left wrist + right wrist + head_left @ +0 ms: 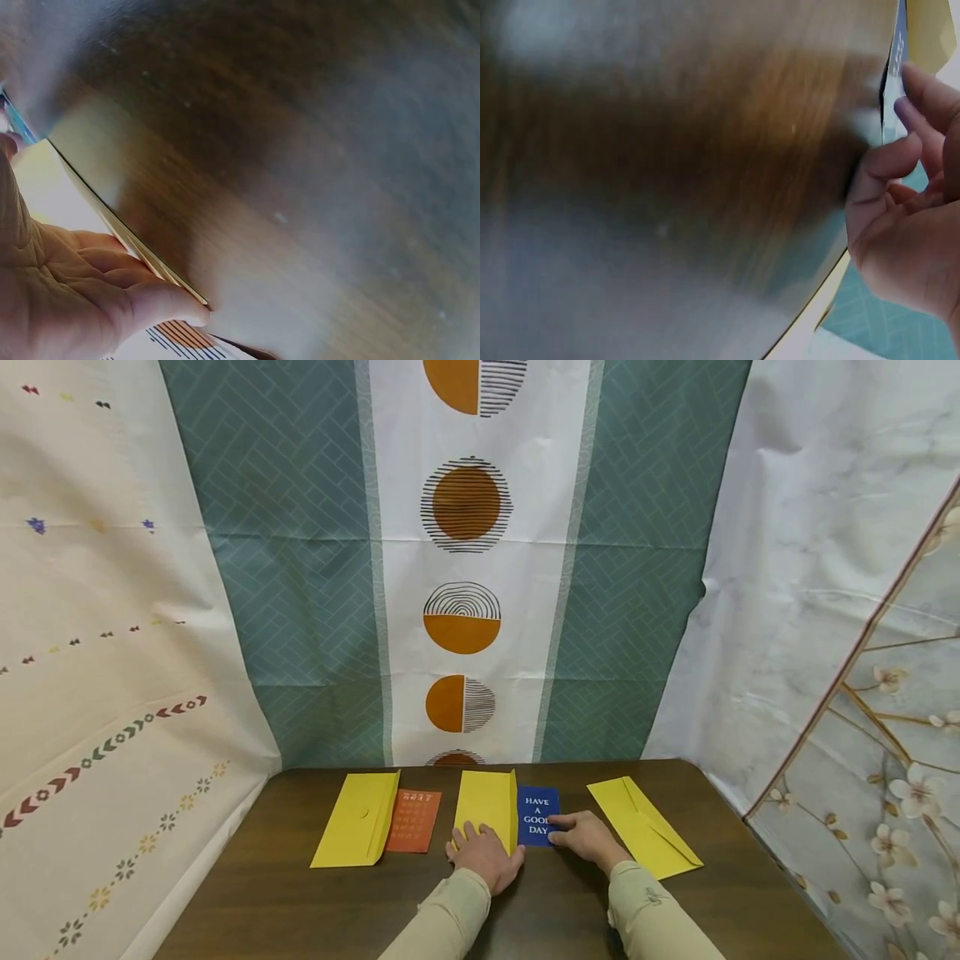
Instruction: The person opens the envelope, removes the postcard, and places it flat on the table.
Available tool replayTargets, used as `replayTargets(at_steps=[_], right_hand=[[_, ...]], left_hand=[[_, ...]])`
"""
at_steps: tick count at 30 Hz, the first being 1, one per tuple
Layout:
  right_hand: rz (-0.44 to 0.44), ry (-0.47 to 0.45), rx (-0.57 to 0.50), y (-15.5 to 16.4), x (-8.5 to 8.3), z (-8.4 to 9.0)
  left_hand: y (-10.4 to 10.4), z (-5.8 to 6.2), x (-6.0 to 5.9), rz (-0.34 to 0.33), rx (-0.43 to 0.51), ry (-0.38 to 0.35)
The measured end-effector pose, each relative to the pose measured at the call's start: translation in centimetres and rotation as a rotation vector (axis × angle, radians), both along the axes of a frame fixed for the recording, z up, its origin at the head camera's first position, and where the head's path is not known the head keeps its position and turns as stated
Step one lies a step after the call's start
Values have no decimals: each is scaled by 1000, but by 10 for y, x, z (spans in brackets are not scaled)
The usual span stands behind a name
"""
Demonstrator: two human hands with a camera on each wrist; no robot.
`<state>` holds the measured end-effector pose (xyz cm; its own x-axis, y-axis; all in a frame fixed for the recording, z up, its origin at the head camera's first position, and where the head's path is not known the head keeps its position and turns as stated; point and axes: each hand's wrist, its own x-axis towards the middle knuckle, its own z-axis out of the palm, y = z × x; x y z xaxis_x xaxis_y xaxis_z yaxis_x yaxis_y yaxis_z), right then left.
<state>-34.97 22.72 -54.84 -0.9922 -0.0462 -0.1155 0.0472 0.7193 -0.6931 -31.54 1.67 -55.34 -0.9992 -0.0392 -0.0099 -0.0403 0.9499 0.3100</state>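
Blue card (537, 816) printed "HAVE A GOOD DAY" is lying flat on the dark wooden surface (300, 893), directly ahead of the right hand (586, 837), whose fingertips are pinching its near right corner; in the right wrist view the curled fingers (900, 161) are closing on the card's thin edge (891, 75). The left hand (486, 853) is resting flat, fingers spread, on the near end of the middle yellow envelope (487, 800), which is sitting just left of the card with its right edge touching or nearly touching the card's left side. Both card and envelope are running with their long axes away from the person, side by side, so the card is lying to the right of the envelope and nearer the right hand. Farther left, an orange card (413, 820) is lying beside another yellow envelope (357, 818); farther right, a third yellow envelope (643, 825) is lying at a slant, close to the right wrist. Patterned cloths (465, 568) are hanging behind.
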Motion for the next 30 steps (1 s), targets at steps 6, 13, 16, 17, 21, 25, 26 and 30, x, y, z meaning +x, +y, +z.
replayTargets(at_steps=[6, 13, 16, 17, 21, 25, 26, 30], right_hand=[[1, -59, -111, 7, 0, -2], [-14, -64, -99, 8, 0, -1], [-12, -59, -99, 7, 0, 0], [-10, -58, -103, 7, 0, 0], [7, -65, -127, 9, 2, 3], [16, -18, -169, 20, 5, 10], [14, 7, -171, 25, 6, 13], [-5, 172, -75, 59, 10, 26]], left_hand=[[1, -2, 2, 5, -10, -6], [2, -7, -1, 7, -4, 16], [2, -8, -2, 7, -4, 27], [2, -9, -2, 9, -5, 28], [1, -5, 0, -5, -73, 33], [4, 6, -2, -92, -232, 204], [6, 9, -2, -122, -270, 269], [13, 21, -1, -256, -317, 474]])
